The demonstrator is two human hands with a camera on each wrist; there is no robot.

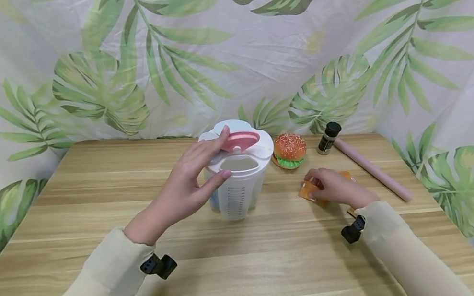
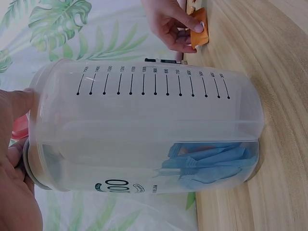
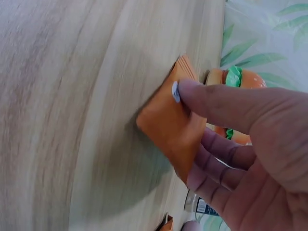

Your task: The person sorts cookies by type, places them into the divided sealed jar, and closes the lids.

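A clear plastic storage container with a white lid and printed measuring marks stands upright on the table. My left hand rests on its lid, fingers stretched over the top and thumb at the rim of an uncovered opening. Beside the fingers is a pink flap. Through the container's wall, blue wrapped packets show in one compartment. To the right, my right hand pinches a small orange packet between thumb and fingers, close over the tabletop.
More orange packets lie around the right hand, partly hidden by it. Behind are a toy hamburger and a black-capped jar. A pink rod lies along the right side. A leaf-patterned curtain hangs behind the table.
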